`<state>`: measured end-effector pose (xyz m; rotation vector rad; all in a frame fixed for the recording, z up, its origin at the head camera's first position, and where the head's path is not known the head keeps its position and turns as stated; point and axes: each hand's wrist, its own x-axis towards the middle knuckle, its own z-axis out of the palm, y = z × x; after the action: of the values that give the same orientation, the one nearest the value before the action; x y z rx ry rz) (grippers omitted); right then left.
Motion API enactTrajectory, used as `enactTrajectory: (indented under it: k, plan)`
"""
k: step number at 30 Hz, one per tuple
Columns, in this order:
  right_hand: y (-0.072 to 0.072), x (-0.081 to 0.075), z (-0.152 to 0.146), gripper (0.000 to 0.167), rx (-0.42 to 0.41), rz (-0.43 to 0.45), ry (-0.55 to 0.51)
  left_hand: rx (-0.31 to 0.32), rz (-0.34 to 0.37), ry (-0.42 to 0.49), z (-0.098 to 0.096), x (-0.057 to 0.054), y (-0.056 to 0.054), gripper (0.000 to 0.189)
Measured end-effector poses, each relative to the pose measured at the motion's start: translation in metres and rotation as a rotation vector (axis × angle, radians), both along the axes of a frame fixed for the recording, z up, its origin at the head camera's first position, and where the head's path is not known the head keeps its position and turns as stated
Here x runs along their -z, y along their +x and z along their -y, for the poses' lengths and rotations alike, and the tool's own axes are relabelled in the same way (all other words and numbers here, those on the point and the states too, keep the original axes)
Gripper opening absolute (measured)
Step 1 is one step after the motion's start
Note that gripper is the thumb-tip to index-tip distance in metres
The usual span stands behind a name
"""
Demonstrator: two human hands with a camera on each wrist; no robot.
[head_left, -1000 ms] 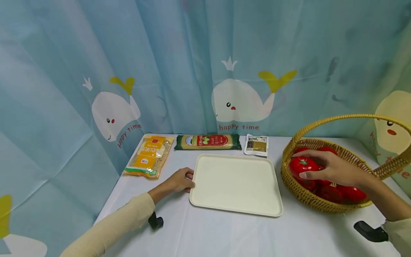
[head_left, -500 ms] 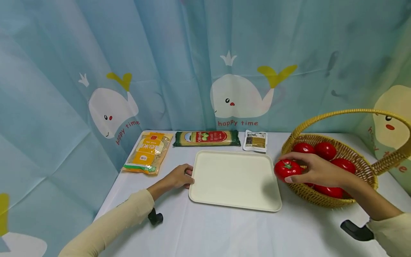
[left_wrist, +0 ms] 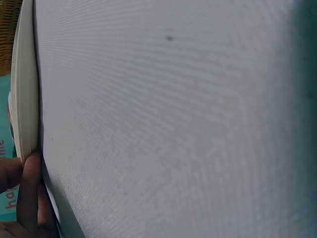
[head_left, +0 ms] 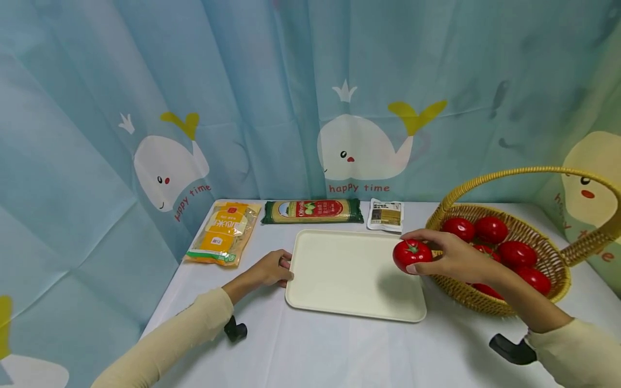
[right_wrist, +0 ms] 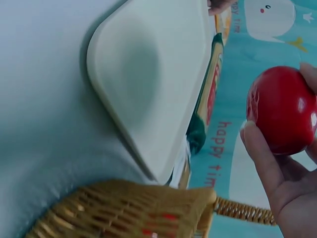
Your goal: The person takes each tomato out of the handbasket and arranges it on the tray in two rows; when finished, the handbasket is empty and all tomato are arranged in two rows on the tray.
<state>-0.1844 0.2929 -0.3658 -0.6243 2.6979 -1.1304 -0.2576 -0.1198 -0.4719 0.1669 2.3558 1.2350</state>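
A glossy red tomato (head_left: 410,255) with a green stem mark is gripped between the thumb and fingers of my right hand (head_left: 451,257), held above the right part of a cream rectangular tray (head_left: 349,275). In the right wrist view the tomato (right_wrist: 282,110) shows well apart from the tray's surface, and the tray bears its shadow. My left hand (head_left: 273,268) pinches the tray's left edge, thumb on top. The left wrist view shows the fingers (left_wrist: 30,191) at the rim. Several more tomatoes (head_left: 518,253) lie in a woven basket (head_left: 558,277) on the right.
Behind the tray lie a green-ended pasta packet (head_left: 312,211) and a small white sachet (head_left: 386,215). A yellow grain bag (head_left: 225,233) lies at the back left. The basket's tall handle (head_left: 514,171) arches up at right. A blue whale-print curtain (head_left: 271,108) hangs behind the white table (head_left: 310,345).
My right hand has lifted the tomato out of the basket and carried it left over the tray's right side. My left hand keeps its hold on the tray edge.
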Motion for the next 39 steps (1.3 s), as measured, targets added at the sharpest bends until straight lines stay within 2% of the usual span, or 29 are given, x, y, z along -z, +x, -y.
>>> enactTrajectory:
  k: [5, 15, 24, 27, 32, 39]
  plan:
    - [-0.003, 0.003, 0.01, 0.065, 0.028, -0.008, 0.008, 0.006, 0.005, 0.002, 0.0, 0.0, 0.0, 0.051]
    - [-0.013, 0.01, 0.033, 0.06, -0.012, 0.033, -0.036, -0.001, -0.008, -0.014, 0.002, -0.002, 0.0, 0.051]
    - [-0.021, 0.014, 0.049, 0.059, -0.04, 0.017, -0.052, -0.012, -0.016, 0.013, 0.001, -0.001, 0.001, 0.048]
    - [-0.022, 0.013, 0.053, 0.059, -0.051, 0.007, -0.057, -0.01, -0.042, 0.011, 0.0, 0.0, 0.002, 0.045]
    - [-0.023, 0.013, 0.058, 0.058, -0.073, 0.013, -0.083, -0.042, -0.076, 0.027, -0.002, 0.001, 0.002, 0.045]
    - [-0.027, 0.017, 0.062, 0.056, -0.062, 0.007, -0.085, -0.095, -0.051, 0.074, -0.002, 0.002, 0.001, 0.049]
